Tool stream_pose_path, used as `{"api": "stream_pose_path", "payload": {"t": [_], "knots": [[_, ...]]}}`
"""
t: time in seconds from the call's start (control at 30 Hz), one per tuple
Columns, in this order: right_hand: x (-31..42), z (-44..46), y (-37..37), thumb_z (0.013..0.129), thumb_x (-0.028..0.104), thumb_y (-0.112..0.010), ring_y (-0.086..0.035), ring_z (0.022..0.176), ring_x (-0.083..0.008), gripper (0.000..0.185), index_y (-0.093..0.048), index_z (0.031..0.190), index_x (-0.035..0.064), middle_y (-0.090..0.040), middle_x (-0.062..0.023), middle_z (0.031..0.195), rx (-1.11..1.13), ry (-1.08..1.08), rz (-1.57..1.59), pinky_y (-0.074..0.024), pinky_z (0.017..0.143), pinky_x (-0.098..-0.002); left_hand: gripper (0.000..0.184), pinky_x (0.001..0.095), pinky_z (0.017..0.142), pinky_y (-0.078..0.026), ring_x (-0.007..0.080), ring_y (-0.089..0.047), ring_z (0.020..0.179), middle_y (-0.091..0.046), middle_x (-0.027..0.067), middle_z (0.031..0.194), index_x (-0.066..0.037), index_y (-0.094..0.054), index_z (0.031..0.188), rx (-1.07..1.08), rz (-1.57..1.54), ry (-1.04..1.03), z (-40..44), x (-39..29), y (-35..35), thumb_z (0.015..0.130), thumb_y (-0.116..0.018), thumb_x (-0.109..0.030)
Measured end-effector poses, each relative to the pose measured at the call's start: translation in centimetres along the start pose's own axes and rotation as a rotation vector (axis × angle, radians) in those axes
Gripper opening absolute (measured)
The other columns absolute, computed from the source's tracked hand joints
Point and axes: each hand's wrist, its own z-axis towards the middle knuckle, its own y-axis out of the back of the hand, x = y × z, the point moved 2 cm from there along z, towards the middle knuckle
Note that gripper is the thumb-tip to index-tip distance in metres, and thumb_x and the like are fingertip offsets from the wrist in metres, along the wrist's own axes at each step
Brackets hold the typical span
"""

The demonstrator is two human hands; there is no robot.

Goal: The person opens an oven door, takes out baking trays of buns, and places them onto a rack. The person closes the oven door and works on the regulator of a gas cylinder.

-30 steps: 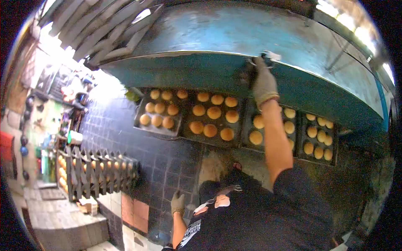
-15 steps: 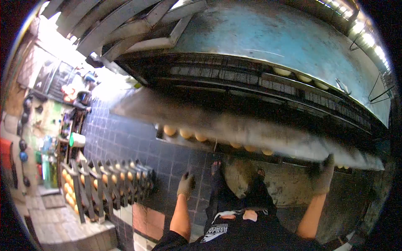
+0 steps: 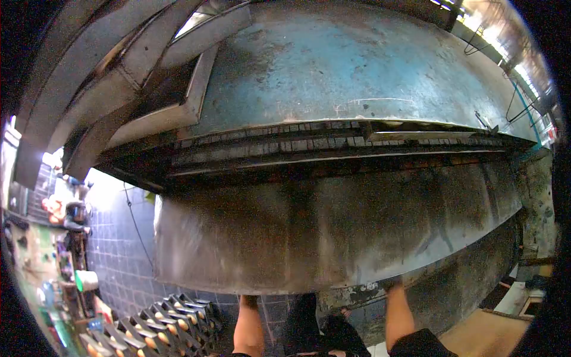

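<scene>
One wide metal panel (image 3: 333, 232) has swung down, lying lowered before one blue oven (image 3: 357, 71), so the opening is exposed; two hands, left hand (image 3: 250, 301) and right hand (image 3: 393, 282), are at its near edge, each grip too hidden to tell; one bun rack (image 3: 157, 328) stands leftward.

The door (image 3: 333, 232) hides most of the left hand (image 3: 250, 301) and right hand (image 3: 393, 284); their fingers cannot be seen. Left of the left hand, the bottom edge cuts off a rack (image 3: 151, 330); beyond, clutter (image 3: 59, 291) blurs.
</scene>
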Motion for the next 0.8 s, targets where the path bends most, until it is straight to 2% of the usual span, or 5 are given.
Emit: {"api": "stream_pose_path", "payload": {"t": [0.4, 0.5, 0.57, 0.77, 0.8], "knots": [[-3.7, -7.5, -1.6, 0.109, 0.05, -0.061, -0.07, 0.125, -0.0355, 0.053, -0.071, 0.141, 0.0089, -0.076, -0.0123, 0.139, 0.149, -0.021, -0.386, -0.0579, 0.11, -0.057, 0.038, 0.0542, 0.083, -0.064, 0.0367, -0.075, 0.102, -0.074, 0.0166, 0.125, -0.001, -0.072, 0.129, 0.138, 0.098, -0.088, -4.2, -0.1, 5.8, 0.104, -0.068, -0.029], [-3.6, -19.1, 4.0, 0.11, 0.046, -0.061, -0.071, 0.125, -0.0348, 0.051, -0.071, 0.141, 0.008, -0.076, -0.0123, 0.14, 0.274, 0.094, -0.512, -0.0583, 0.11, -0.0565, 0.034, 0.0541, 0.078, -0.063, 0.0367, -0.075, 0.096, -0.073, 0.0169, 0.119, 0.0, -0.073, 0.122, 0.122, 0.096, -0.122, -14.8, 3.3, 13.0, 0.103, -0.068, -0.027], [-6.3, -23.8, 11.2, 0.107, 0.037, -0.064, -0.072, 0.123, -0.0343, 0.046, -0.071, 0.141, 0.0063, -0.075, -0.0128, 0.14, 0.0, -0.103, -0.169, -0.0597, 0.11, -0.054, 0.026, 0.0511, 0.063, -0.062, 0.0353, -0.072, 0.076, -0.071, 0.0171, 0.104, 0.003, -0.072, 0.112, 0.042, 0.069, -0.156, -23.7, 5.2, 16.0, 0.101, -0.069, -0.02], [-8.6, -43.6, 27.7, 0.099, 0.025, -0.066, -0.071, 0.125, -0.0359, 0.05, -0.066, 0.145, 0.0034, -0.069, -0.0172, 0.142, -0.063, -0.097, 0.068, -0.0593, 0.112, -0.0563, 0.019, 0.049, 0.073, -0.063, 0.0329, -0.071, 0.084, -0.066, 0.0136, 0.097, 0.003, -0.07, 0.105, 0.013, 0.235, -0.241, -44.2, 12.0, 29.9, 0.1, -0.066, -0.015], [-8.3, -46.4, 30.2, 0.098, 0.022, -0.065, -0.072, 0.123, -0.0356, 0.045, -0.068, 0.139, 0.0034, -0.07, -0.0165, 0.138, 0.004, 0.063, -0.319, -0.0599, 0.112, -0.0568, 0.017, 0.0478, 0.075, -0.063, 0.0327, -0.071, 0.083, -0.066, 0.0128, 0.097, 0.002, -0.07, 0.103, -0.004, 0.183, -0.214, -46.5, 13.0, 31.5, 0.1, -0.067, -0.014]]}}
